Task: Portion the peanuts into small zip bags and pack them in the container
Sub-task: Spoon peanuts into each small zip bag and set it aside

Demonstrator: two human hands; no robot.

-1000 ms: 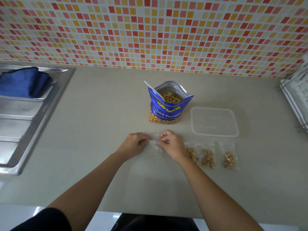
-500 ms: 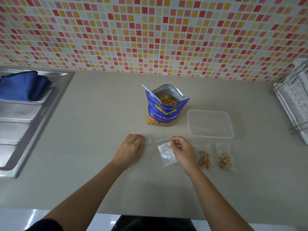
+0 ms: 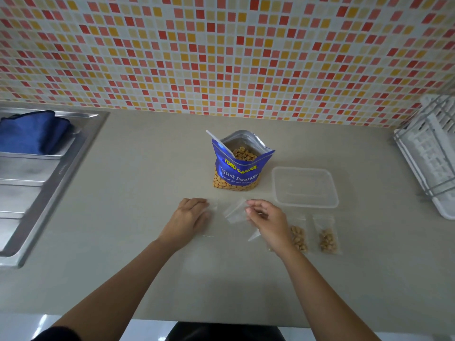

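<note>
An open blue peanut bag [image 3: 240, 166] stands mid-counter with a white spoon handle [image 3: 220, 143] sticking out of it. Right of it sits an empty clear plastic container [image 3: 305, 187]. My right hand [image 3: 267, 221] pinches an empty small zip bag [image 3: 235, 211] by its edge, just in front of the peanut bag. My left hand [image 3: 188, 219] rests flat, fingers relaxed, on a stack of clear zip bags [image 3: 213, 206]. Two filled zip bags [image 3: 298, 238] [image 3: 327, 239] lie to the right of my right hand; a third is mostly hidden under my wrist.
A steel sink and drainboard [image 3: 37, 183] fill the left side, with a blue cloth [image 3: 32, 134] on it. A white dish rack [image 3: 429, 156] stands at the right edge. The tiled wall [image 3: 221, 52] runs along the back of the beige counter [image 3: 135, 168].
My hands were together on one bag; they have parted. The right hand has pulled an empty zip bag off to the right while the left stays on the stack.
</note>
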